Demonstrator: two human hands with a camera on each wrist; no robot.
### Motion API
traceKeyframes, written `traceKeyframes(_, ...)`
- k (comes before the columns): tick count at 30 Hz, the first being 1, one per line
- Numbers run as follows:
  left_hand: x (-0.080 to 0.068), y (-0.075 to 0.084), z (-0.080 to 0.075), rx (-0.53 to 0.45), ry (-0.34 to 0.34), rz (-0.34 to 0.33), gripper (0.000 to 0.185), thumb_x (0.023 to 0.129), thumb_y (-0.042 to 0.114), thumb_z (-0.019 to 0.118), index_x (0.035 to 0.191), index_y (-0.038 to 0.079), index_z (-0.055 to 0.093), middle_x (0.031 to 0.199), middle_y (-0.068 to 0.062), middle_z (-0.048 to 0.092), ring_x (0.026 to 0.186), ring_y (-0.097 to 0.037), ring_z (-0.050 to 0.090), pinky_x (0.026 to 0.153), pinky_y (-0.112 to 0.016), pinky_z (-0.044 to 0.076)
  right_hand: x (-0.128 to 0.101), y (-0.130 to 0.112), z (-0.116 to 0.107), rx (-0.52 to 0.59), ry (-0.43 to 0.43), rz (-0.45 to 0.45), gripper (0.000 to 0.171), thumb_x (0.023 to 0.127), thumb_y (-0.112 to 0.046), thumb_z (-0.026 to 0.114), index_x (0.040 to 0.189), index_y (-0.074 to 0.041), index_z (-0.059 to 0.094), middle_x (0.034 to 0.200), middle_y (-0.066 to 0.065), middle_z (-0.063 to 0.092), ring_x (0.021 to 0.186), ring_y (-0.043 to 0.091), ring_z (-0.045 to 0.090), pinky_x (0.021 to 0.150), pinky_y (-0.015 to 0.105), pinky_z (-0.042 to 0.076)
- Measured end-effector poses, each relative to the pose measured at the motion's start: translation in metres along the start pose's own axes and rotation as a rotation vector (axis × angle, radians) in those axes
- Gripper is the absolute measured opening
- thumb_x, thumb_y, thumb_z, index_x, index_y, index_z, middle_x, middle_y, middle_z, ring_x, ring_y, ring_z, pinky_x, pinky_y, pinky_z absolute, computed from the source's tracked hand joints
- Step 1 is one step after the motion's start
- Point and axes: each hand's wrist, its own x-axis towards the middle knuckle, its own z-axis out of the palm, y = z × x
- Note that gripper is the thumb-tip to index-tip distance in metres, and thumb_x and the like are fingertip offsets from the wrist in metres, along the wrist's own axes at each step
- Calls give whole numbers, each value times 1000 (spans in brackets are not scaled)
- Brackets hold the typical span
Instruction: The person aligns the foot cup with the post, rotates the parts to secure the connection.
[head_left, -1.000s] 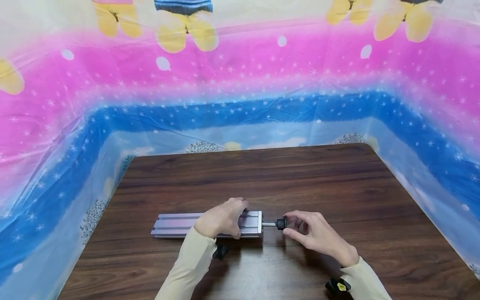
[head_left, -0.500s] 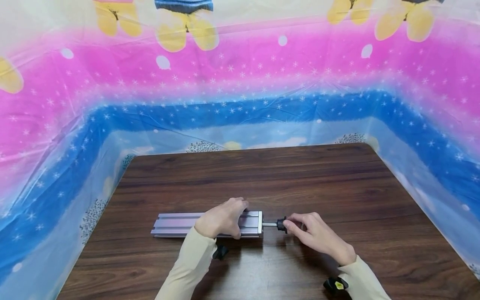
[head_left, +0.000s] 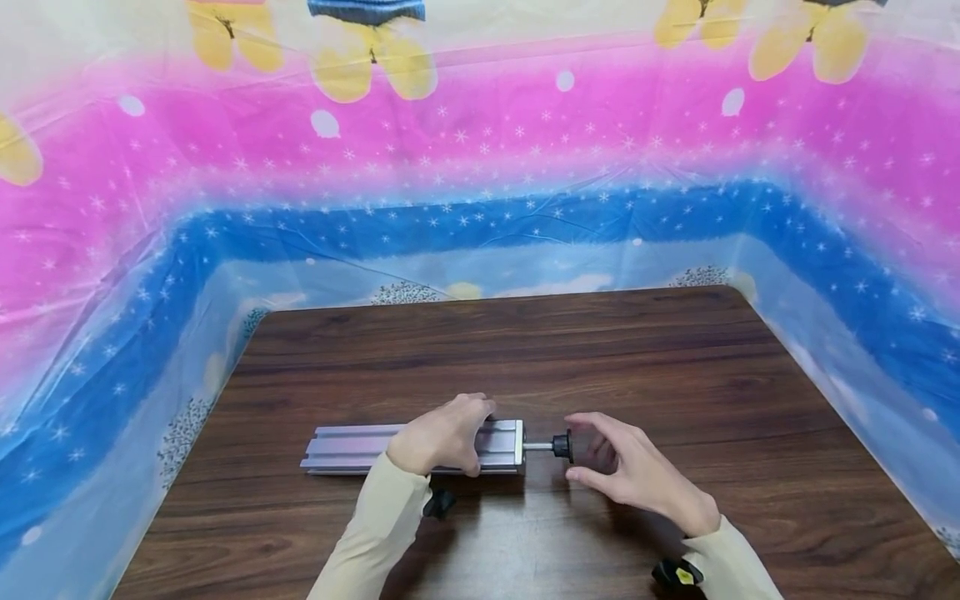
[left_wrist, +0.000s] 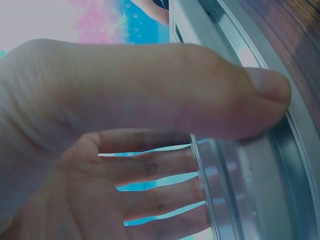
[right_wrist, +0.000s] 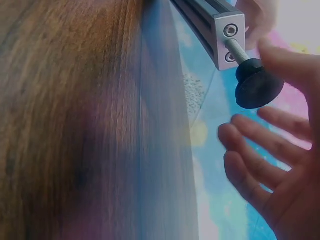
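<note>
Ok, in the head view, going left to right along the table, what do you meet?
Aluminium rail → left hand gripping the rail → threaded rod → black foot knob → right hand, fingers spread, off the knob.

A dark brown wood-grained surface [head_left: 675, 375] is seen from above, its grain running from left to right. Its far edge and both side edges are met by a colourful plastic sheet [head_left: 480, 225] printed in pink, blue and pale bands with small white stars, which is raised around it like a wall. One silver aluminium profile [head_left: 352, 447] with lengthwise grooves is laid flat on the surface near its front, parallel to the far edge. From the right end of the profile a thin metal rod is extended, and a black foot knob [head_left: 562, 446] is carried at its tip, just above the wood.
</note>
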Motion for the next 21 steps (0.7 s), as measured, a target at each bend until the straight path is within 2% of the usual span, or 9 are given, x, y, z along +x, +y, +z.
traceKeyframes(2,-1,-1,0,-7,-2,-6,64,67,-1,87,127,1,62,118,-9,62,98,-20,53,85,-38,49,-1,-1,0,0,10,-35,59,86,-26,82,139,-21,56,105,-2,69,75,0,61,61,25,54)
traceKeyframes(8,-1,-3,1,-15,0,-6,66,68,0,88,129,0,61,122,-10,62,103,-21,54,88,-39,50,0,-2,0,1,23,-66,50,86,-17,81,133,-19,61,102,1,70,75,-1,61,59,25,53)
traceKeyframes(15,0,-3,1,-7,7,8,65,68,1,88,127,-1,62,119,-10,62,101,-21,54,87,-40,49,0,0,1,-9,33,-56,39,91,-20,77,127,-11,66,101,1,72,73,-2,61,60,25,54)
traceKeyframes(21,0,-2,1,-13,8,13,63,67,0,87,125,-1,63,118,-10,63,98,-21,54,85,-39,50,-1,1,1,6,16,-20,30,95,-21,72,121,-7,69,94,-5,72,73,-2,61,61,24,54)
